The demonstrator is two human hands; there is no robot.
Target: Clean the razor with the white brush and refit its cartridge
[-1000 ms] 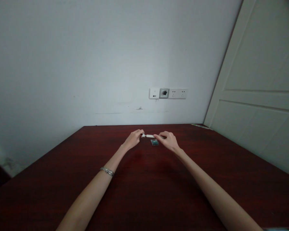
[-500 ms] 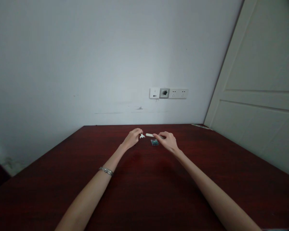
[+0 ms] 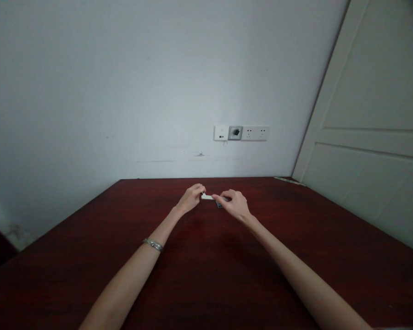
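Note:
Fingers pinched, my left hand [image 3: 190, 198] holds a small white forked piece [image 3: 203, 194] above the far part of the table. A flat white stick with a rounded end [image 3: 208, 197] is gripped in my right hand [image 3: 237, 205], between thumb and fingers. Its left end meets or overlaps the white piece; whether they touch I cannot tell. Under the right fingers lies a small clear case with green in it [image 3: 219, 205], mostly hidden by that hand.
The dark red tabletop [image 3: 206, 275] runs back to a pale wall. Wall sockets [image 3: 248, 133] sit above its far edge. A thin printed strip [image 3: 289, 181] lies at the far right corner, beside a white panelled door [image 3: 371, 146].
My right hand has moved slightly left and down, bringing the white stick to the white piece and covering more of the clear case. My left hand has shifted slightly right.

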